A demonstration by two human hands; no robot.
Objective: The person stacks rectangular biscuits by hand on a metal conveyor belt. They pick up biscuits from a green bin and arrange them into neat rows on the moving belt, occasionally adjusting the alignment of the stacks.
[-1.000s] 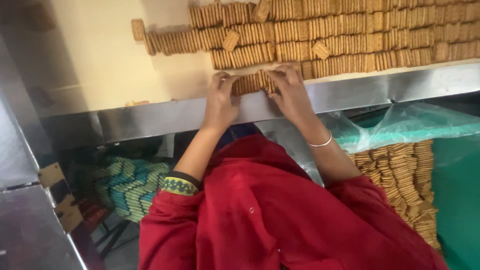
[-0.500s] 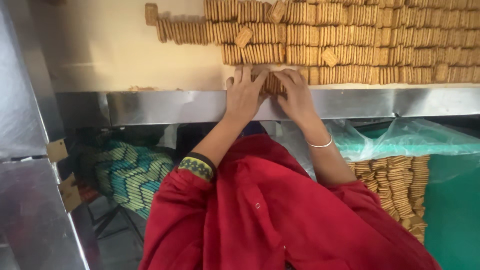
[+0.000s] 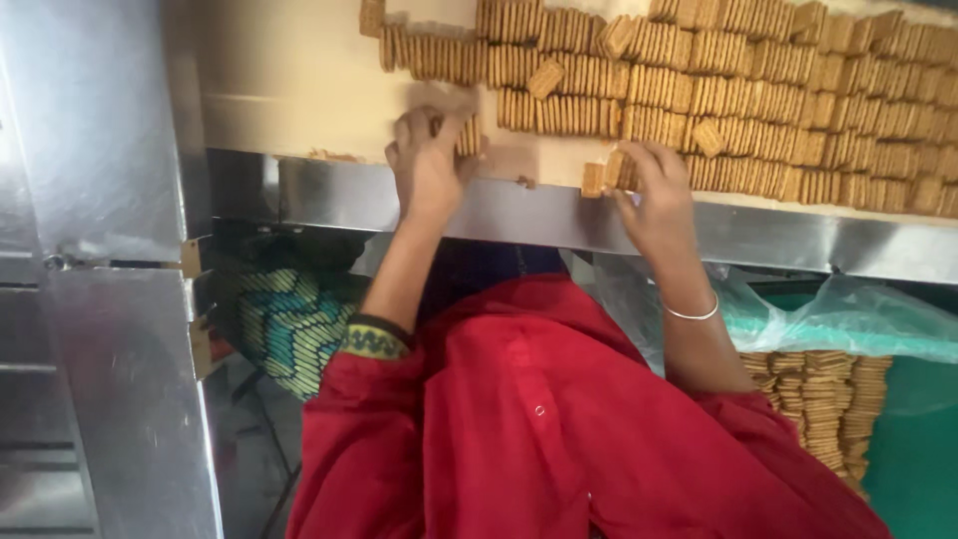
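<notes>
At the near edge of the cream conveyor belt (image 3: 299, 80), the left hand (image 3: 427, 165) pinches a short stack of rectangular biscuits (image 3: 467, 135), while the right hand (image 3: 654, 195) closes on another stack (image 3: 604, 175). They look light, stiff and crumbly, best squeezed gently from both ends.

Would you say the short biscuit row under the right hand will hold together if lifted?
Probably not: the row is loose biscuits standing on edge, so it would likely fan apart unless the right hand squeezes both ends. They look thin, likely brittle and light.
</notes>
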